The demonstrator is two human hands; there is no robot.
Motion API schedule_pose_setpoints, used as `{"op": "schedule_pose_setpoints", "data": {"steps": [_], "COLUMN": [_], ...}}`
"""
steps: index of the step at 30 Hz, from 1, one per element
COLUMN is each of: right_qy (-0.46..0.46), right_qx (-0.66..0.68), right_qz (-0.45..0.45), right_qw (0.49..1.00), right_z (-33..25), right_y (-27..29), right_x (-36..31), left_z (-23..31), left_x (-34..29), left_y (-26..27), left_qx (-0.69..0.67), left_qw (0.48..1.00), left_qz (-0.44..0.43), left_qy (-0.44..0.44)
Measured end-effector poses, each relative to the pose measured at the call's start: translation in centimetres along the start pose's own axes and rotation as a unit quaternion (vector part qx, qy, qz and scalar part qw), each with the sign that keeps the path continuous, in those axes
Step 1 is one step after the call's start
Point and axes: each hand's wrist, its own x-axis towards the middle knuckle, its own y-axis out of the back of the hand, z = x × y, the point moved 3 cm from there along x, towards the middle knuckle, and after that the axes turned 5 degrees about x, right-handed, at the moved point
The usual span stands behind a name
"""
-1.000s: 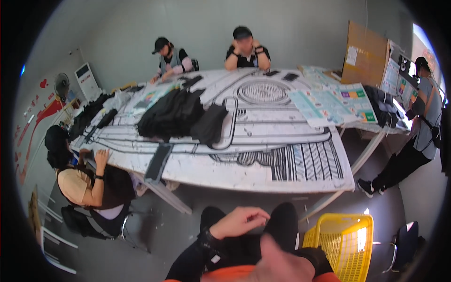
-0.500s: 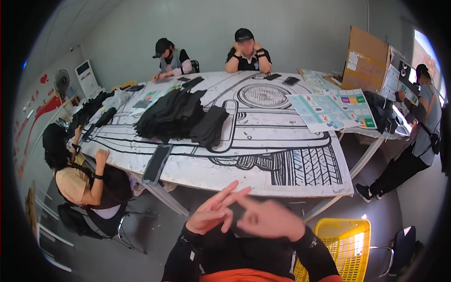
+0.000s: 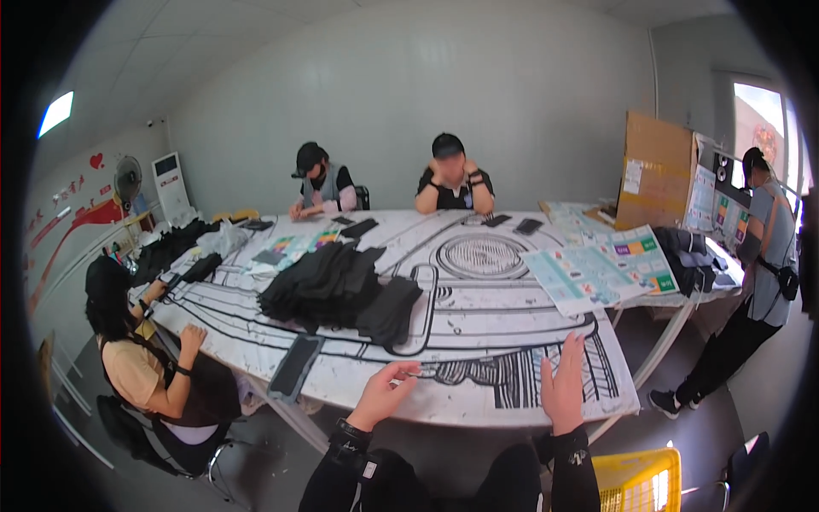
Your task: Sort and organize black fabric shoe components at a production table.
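My left hand (image 3: pixel 386 395) is raised at the near edge of the table, fingers bent forward and apart from the thumb, with nothing in it. My right hand (image 3: pixel 563 384) stands upright over the drawn tyre pattern at the near right, fingers stretched out and empty. The two hands are well apart, palms roughly facing each other. Left of my left hand, a dark phone (image 3: pixel 296 365) lies by the table's edge. Beyond it is a heap of black cloth pieces (image 3: pixel 328 290); their exact kind cannot be made out.
The white table (image 3: pixel 478 322) carries a black line drawing. Printed sheets (image 3: pixel 589 271) lie at right, before a cardboard box (image 3: pixel 653 166). A yellow crate (image 3: pixel 640 478) stands lower right. One person sits left, two sit across, another stands at right.
My hands, close together before with the right one blurred, have parted to left and right and opened. The view has tilted up, so the table appears lower.
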Motion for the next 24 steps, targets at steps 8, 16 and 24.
{"op": "schedule_pose_setpoints", "data": {"steps": [8, 16, 24], "right_qy": [-0.269, -0.270, -0.252], "right_qx": [0.517, 0.456, 0.443], "right_qz": [-0.100, -0.166, -0.180], "right_qw": [0.806, 0.832, 0.841], "right_z": [5.4, 5.0, 5.1], "right_y": [-4.4, -5.7, -5.3], "right_x": [-1.6, -1.5, -1.3], "left_z": [-7.0, -6.3, -5.3], "left_x": [2.7, 2.9, 3.1], "left_y": [0.8, 1.1, 0.7], "left_qx": [-0.094, -0.077, -0.090], "left_qw": [0.991, 0.993, 0.991], "left_qz": [0.041, 0.043, 0.046], "left_qy": [0.088, 0.072, 0.090]}}
